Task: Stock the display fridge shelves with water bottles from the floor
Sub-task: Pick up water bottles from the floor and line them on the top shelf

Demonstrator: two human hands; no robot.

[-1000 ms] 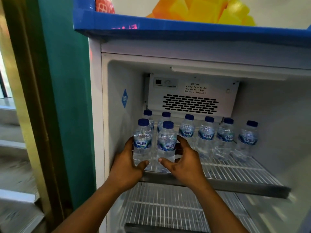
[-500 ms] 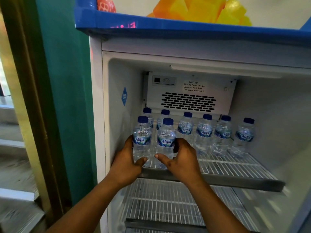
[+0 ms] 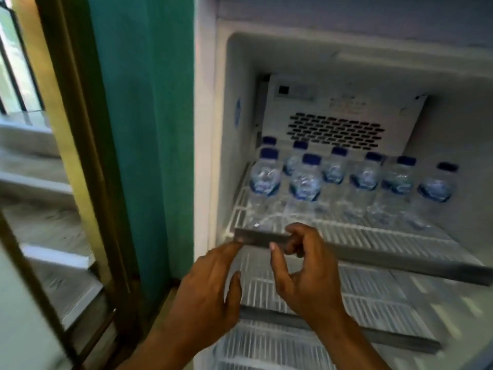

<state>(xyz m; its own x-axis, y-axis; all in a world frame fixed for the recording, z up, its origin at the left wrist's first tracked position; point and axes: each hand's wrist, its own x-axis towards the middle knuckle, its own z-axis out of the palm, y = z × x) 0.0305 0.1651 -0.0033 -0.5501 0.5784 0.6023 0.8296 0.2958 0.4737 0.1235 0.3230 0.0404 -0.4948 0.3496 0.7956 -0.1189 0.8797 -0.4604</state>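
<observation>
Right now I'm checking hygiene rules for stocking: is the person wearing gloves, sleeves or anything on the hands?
No gloves: both the left hand and the right hand are bare. The forearms are bare too, with no sleeve in view. No ring, watch or bracelet shows, though the picture is blurred. Fingernails look short.

Left hand (image 3: 210,287), right hand (image 3: 306,273), bare forearms (no sleeves)

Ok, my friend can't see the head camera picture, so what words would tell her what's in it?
Two empty hands, left hand and right hand, hover open at the front edge of a fridge's top wire shelf. Eight blue-capped water bottles stand at its back, two of them in front on the left. The shelf below looks bare.
</observation>
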